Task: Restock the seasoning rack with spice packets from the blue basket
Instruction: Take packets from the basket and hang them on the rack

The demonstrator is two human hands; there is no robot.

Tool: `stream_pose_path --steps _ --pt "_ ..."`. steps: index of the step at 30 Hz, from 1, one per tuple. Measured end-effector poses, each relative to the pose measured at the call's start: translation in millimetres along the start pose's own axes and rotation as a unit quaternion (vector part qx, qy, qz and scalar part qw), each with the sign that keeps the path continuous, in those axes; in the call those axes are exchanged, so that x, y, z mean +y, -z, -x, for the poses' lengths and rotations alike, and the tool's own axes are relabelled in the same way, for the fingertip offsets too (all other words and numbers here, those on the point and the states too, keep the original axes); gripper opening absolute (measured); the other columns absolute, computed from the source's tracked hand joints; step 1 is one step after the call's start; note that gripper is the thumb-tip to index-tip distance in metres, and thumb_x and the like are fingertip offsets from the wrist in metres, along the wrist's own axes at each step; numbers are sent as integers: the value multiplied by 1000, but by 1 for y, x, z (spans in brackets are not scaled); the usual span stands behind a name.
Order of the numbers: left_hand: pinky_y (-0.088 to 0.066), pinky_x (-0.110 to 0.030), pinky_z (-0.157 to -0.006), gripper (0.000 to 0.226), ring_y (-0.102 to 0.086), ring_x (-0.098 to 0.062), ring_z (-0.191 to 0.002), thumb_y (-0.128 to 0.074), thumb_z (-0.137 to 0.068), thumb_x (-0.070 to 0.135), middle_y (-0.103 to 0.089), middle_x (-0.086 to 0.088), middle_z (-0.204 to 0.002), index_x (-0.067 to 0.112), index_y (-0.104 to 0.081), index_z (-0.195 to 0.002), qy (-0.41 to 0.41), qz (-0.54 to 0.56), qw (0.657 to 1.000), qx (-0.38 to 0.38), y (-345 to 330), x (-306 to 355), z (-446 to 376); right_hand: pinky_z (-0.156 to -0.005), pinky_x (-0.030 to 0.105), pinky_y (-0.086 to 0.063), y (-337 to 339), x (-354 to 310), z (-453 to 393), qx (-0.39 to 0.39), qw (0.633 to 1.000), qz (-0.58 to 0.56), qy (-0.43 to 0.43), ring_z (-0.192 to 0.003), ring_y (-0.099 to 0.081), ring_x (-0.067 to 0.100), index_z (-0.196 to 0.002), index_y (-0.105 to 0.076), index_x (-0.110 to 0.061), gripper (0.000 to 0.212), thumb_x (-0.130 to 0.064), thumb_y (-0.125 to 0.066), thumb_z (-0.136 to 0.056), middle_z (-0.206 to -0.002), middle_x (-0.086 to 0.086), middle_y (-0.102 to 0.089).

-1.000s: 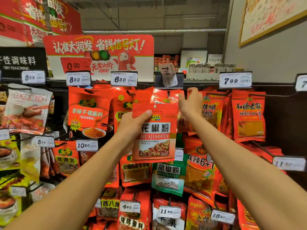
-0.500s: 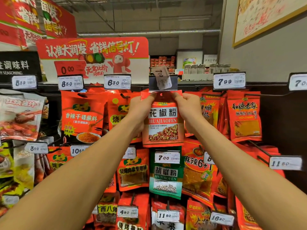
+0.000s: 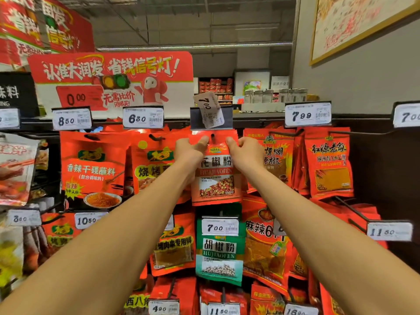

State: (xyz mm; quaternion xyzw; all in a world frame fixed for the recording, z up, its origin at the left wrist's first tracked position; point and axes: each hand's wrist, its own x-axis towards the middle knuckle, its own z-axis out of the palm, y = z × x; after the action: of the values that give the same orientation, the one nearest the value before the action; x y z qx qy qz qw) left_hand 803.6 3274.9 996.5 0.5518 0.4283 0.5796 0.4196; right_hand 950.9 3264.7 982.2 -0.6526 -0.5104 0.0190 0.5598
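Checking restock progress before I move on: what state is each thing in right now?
Huajiaofen packet: upright, its hang hole at the peg, top corners pinched.
Left hand: pinches the packet's top left corner.
Right hand: pinches its top right corner.
7.00 price tag: tilted, flipped up.
Green hujiaofen packet: hanging below.

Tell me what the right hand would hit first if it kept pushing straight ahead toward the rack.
Probably the packets already hanging on that hook: the right hand pinches the top of the huajiao packet right at the hook. How far back they hang is unclear.
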Motion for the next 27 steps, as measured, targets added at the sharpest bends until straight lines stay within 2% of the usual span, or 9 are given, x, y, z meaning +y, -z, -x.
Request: stream_pose_path --steps 3,6,10,14,18,20,23,25,27 --pt "-62 -41 -69 11 -74 -31 -80 -68 -92 13 -75 -12 -91 8 -66 -101 -12 26 999 -17 -2 -10 -10 -52 34 -27 -11 -2 -10 2 999 52 7 -80 -57 28 -76 -54 -17 44 -54 -51 -99 -80 1 -61" --pt "-62 -47 -76 19 -74 -32 -83 -71 -92 15 -75 -15 -96 5 -68 -107 -3 26 1000 -6 -7 -19 -21 -49 33 -19 -19 -1 -18 7 997 74 -13 -78 -51 26 -76 -50 -19 42 -54 -51 -100 -80 3 -56" --pt "-59 -46 -90 62 -71 -32 -98 -82 -83 25 -70 -13 -115 6 -55 -135 48 -35 998 38 -14 -11 -40 -49 30 -22 -24 -2 -32 -4 996 58 -69 -70 -52 22 -91 -62 -12 39 -50 -56 -99 -83 3 -60" --pt "-61 -39 -81 44 -73 -28 -88 -86 -79 31 -74 -8 -104 8 -70 -112 39 -94 993 58 -15 -4 -45 -46 27 -32 -23 -2 -33 -27 995 28 -95 -62 -53 14 -84 -61 -13 36 -45 -58 -99 -77 1 -60" --pt "-57 -33 -66 31 -70 -22 -75 -83 -82 37 -72 -5 -85 11 -68 -87 16 -103 994 31 -8 -7 -30 -49 28 -43 -2 7 -13 -61 996 7 -70 -68 -63 23 -83 -69 -9 37 -38 -55 -100 -74 4 -66" --pt "-51 -30 -64 29 -68 -22 -84 -78 -87 35 -70 -3 -91 11 -67 -98 -26 -133 991 14 3 -10 -18 -58 39 -54 13 15 4 -54 997 -3 -50 -67 -68 22 -74 -70 -10 37 -33 -55 -98 -67 0 -68" --pt "-58 -41 -87 36 -68 -27 -99 -73 -91 31 -70 -6 -113 13 -66 -121 -66 -177 982 18 29 -12 4 -59 32 -45 34 23 36 -9 999 31 6 -54 -57 9 -64 -64 -15 33 -30 -53 -92 -52 -15 -59" --pt "-60 -41 -81 19 -72 -23 -85 -70 -92 28 -74 -9 -103 15 -72 -106 -75 -153 985 8 46 -13 22 -62 34 -51 47 22 55 -1 1000 -19 1 -65 -65 18 -72 -70 -16 26 -28 -56 -91 -65 -8 -68" --pt "-59 -37 -66 10 -74 -22 -70 -65 -95 23 -76 -14 -92 15 -71 -91 -41 -81 995 -39 63 -15 43 -54 33 -53 58 19 75 -36 989 -138 -42 -61 -67 23 -75 -70 -16 20 -18 -58 -91 -67 1 -72"
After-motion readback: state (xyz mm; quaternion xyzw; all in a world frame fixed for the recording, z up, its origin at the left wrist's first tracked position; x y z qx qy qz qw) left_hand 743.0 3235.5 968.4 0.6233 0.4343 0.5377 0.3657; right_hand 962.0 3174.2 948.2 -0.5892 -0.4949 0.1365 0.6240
